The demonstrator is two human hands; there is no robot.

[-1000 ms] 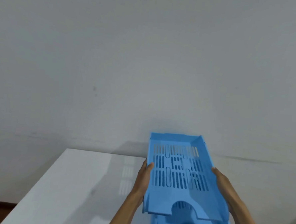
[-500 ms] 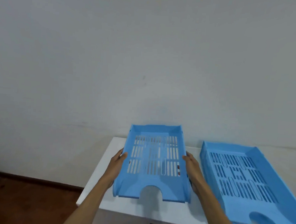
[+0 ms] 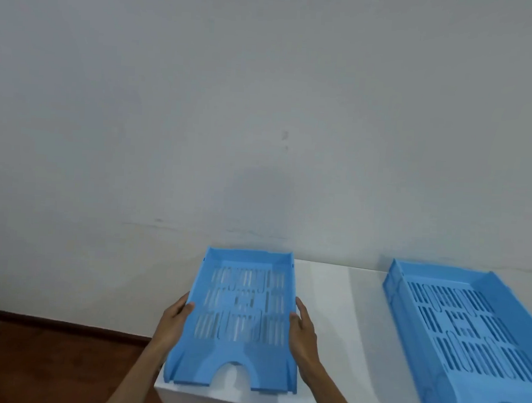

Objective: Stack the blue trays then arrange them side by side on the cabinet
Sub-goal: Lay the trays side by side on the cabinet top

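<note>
A blue slotted tray (image 3: 237, 349) lies at the left end of the white cabinet (image 3: 344, 330), its notched front edge toward me. My left hand (image 3: 175, 318) grips its left wall and my right hand (image 3: 302, 331) grips its right wall. A second blue tray (image 3: 473, 348) rests on the cabinet to the right, apart from the first, with a strip of bare white top between them. Whether more trays lie under the right one I cannot tell.
A plain grey-white wall (image 3: 264, 107) rises straight behind the cabinet. The cabinet's left edge (image 3: 162, 378) drops off beside my left forearm, with dark brown floor (image 3: 46, 359) and a skirting board below.
Both hands carried the tray from above the other tray leftward and lowered it to the cabinet's left end. The view swung left with it.
</note>
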